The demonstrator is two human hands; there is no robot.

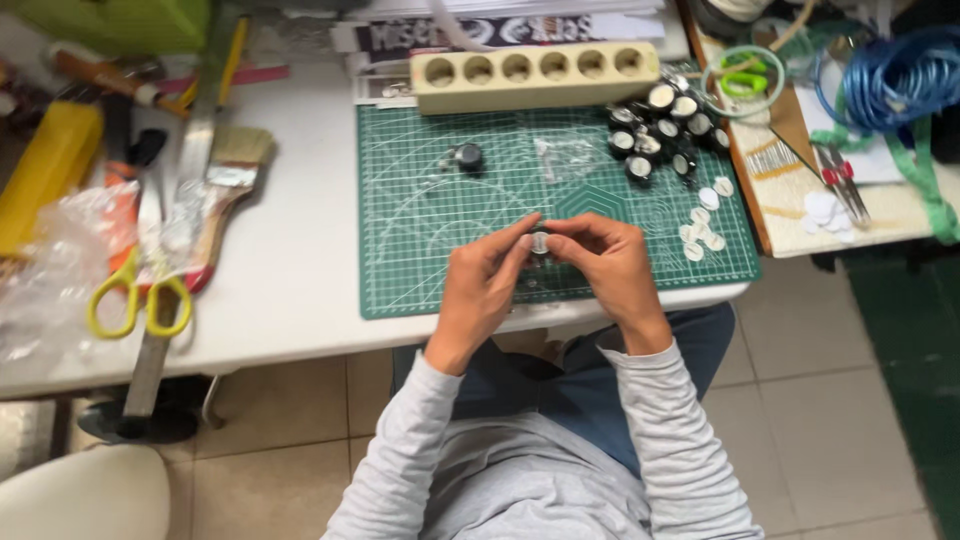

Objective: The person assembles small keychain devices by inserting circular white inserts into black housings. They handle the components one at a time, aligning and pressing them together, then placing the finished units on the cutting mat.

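Both hands meet at the centre of the view, over the near edge of the green cutting mat [420,200]. The left hand [485,290] and the right hand [610,270] pinch one small round black-and-silver piece [540,242] between their fingertips; each grip is narrow and closed on that piece, held just above the mat, probably so it stays steady and close to the eye while the fingers work on it.

At 1 o'clock from the hands a cluster of similar small black round pieces [660,130] sits on the mat, within easy reach of the right hand. Below them, at about 3 o'clock, white round discs [705,220] lie loose on the mat's right edge. One more dark round piece [467,157] lies alone at 11 o'clock, with a small clear plastic bag [565,155] at 12 o'clock.

A beige power strip with round sockets [535,75] runs along the mat's far edge. Behind it lies a flat black-and-white printed sheet [480,30]; its lettering is too blurred to tell more.

On the white surface [290,260] at 9 o'clock lie yellow-handled scissors [140,300] and a flat paintbrush [225,190]. At 2 o'clock sits a blue coil of cord [895,80].
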